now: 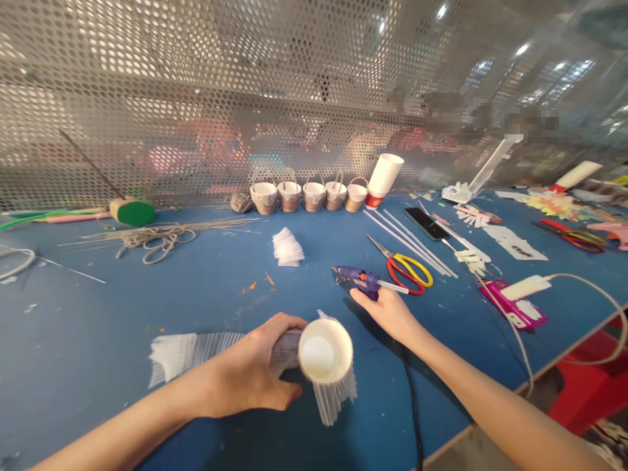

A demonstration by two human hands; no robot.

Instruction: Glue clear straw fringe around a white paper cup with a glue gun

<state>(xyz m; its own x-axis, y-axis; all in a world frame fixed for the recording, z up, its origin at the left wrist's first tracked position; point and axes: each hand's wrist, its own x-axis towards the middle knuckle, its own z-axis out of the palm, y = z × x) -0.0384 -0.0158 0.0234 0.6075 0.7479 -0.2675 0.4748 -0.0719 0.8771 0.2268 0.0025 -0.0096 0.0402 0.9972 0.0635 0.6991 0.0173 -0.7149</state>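
My left hand [245, 369] curves open beside a white paper cup [326, 356], thumb and forefinger apart, the forefinger near its rim. Whether the hidden fingers touch the cup, I cannot tell. Pale pleated material [333, 399] shows below the cup, and a similar pleated strip [174, 356] stretches left beneath my hand. My right hand [387, 311] is closed around a purple glue gun [358, 278], its nozzle pointing left and a clear glue stick [395, 286] out of its back. Scissors [405, 268] with red and yellow handles lie just beyond.
At the back stand several small basket-like cups [314, 196] with handles, beside stacked paper cups [385, 176] and a twine ball [241, 201]. Pleated pieces [287, 247] lie mid-table. Rightward are a phone [426, 224], cables and a pink pouch [513, 304]. A black cord [411, 399] trails frontward.
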